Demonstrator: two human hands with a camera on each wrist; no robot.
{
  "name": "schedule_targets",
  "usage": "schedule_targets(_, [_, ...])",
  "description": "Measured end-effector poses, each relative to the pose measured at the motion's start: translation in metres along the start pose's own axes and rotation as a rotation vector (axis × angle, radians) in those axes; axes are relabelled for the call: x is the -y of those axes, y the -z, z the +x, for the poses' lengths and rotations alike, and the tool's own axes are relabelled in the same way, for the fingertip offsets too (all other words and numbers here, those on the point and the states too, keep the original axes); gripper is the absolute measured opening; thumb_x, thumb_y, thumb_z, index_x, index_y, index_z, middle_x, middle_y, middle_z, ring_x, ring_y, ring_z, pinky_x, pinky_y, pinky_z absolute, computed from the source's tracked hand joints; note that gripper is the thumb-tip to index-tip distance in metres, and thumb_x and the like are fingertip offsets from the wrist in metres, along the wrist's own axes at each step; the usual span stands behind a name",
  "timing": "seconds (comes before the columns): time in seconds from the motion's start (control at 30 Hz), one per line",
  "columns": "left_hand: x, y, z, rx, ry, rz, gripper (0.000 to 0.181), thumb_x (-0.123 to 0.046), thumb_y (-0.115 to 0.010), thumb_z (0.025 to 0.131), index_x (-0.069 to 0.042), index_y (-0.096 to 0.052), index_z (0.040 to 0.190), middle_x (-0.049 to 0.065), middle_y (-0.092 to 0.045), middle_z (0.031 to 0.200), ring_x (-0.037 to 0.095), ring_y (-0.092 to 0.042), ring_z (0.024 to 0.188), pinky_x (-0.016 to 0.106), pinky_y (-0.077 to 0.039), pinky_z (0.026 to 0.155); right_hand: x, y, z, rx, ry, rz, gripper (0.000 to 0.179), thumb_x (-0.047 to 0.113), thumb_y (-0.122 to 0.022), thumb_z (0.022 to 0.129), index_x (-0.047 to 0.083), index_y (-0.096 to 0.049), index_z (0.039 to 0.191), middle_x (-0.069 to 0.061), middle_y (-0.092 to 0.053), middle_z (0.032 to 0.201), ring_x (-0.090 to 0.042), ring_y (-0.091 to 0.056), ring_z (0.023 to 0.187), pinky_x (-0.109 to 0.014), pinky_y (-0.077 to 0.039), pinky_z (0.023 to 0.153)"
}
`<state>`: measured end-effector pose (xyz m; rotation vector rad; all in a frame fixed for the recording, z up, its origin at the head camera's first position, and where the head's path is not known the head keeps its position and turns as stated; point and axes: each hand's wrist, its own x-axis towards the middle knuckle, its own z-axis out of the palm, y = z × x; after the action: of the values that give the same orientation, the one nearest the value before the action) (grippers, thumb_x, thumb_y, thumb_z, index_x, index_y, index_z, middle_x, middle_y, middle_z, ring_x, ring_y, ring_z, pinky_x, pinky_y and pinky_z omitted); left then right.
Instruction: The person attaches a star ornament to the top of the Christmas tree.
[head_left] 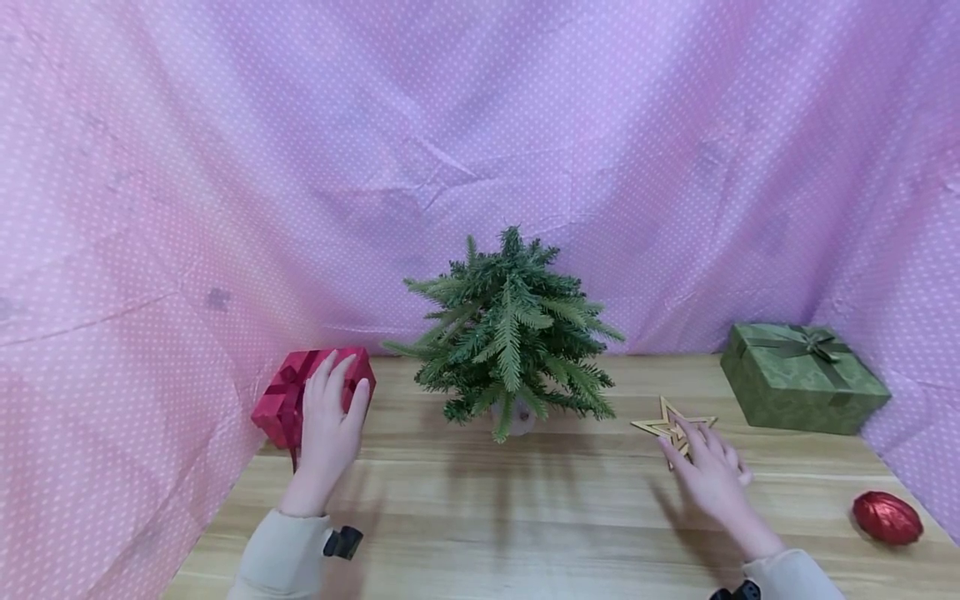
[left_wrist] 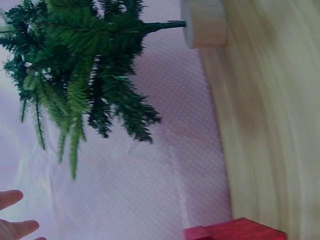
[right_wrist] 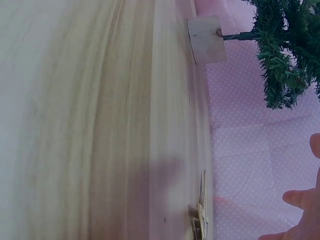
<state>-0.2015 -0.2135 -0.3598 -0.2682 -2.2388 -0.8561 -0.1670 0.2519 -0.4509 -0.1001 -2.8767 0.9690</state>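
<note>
My left hand is held over the front right part of a red gift box with a dark red ribbon, overlapping it in the head view. Its fingers are spread and nothing is in them; a corner of the box shows low in the left wrist view. Over a gold, layered star ornament on the table hovers my right hand, fingers loosely extended and holding nothing. In the right wrist view the star lies on the wood, with the fingers apart from it. The hand hides the star's right side.
A small artificial Christmas tree on a round wooden base stands mid-table. At the back right is a green gift box with a bow. A shiny red ornament lies at the right. Pink dotted cloth surrounds the table.
</note>
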Motion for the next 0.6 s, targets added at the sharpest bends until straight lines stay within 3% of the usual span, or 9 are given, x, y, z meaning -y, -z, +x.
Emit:
schedule_targets(0.13, [-0.006, 0.002, 0.009, 0.016, 0.028, -0.042, 0.039, -0.017, -0.051, 0.096, 0.001, -0.051, 0.131, 0.022, -0.039, 0.144, 0.040, -0.033, 0.133, 0.054, -0.039, 0.094, -0.004, -0.001, 0.001, 0.028, -0.017, 0.002, 0.069, 0.052, -0.033, 0.099, 0.006, -0.023, 0.148, -0.040, -0.010, 0.145, -0.068, -0.014, 0.121, -0.074, -0.006, 0.090])
schedule_targets(0.2, [-0.009, 0.003, 0.013, 0.026, 0.041, -0.061, 0.039, -0.018, -0.050, 0.097, 0.002, -0.051, 0.131, 0.022, -0.038, 0.144, 0.040, -0.032, 0.133, 0.054, -0.041, 0.092, -0.006, -0.001, 0.002, 0.037, -0.023, 0.003, 0.070, 0.053, -0.034, 0.098, 0.005, -0.022, 0.148, -0.041, -0.009, 0.145, -0.069, -0.014, 0.121, -0.075, -0.006, 0.090])
schedule_targets(0.37, [-0.015, 0.004, 0.025, 0.039, 0.052, -0.105, 0.039, -0.017, -0.049, 0.098, 0.004, -0.050, 0.131, 0.024, -0.039, 0.143, 0.039, -0.031, 0.135, 0.056, -0.026, 0.108, -0.012, -0.002, 0.005, 0.059, -0.054, 0.008, 0.076, 0.057, -0.036, 0.096, 0.003, -0.021, 0.148, -0.042, -0.007, 0.145, -0.069, -0.012, 0.122, -0.074, -0.006, 0.091])
schedule_targets(0.6, [-0.028, -0.002, 0.047, 0.076, 0.084, -0.236, 0.038, -0.020, -0.045, 0.100, 0.002, -0.051, 0.130, 0.020, -0.039, 0.144, 0.034, -0.030, 0.137, 0.052, -0.022, 0.112, -0.022, -0.002, 0.008, 0.084, -0.070, 0.002, 0.081, 0.061, -0.035, 0.095, 0.005, -0.015, 0.150, -0.043, -0.004, 0.145, -0.070, -0.012, 0.120, -0.070, -0.010, 0.088])
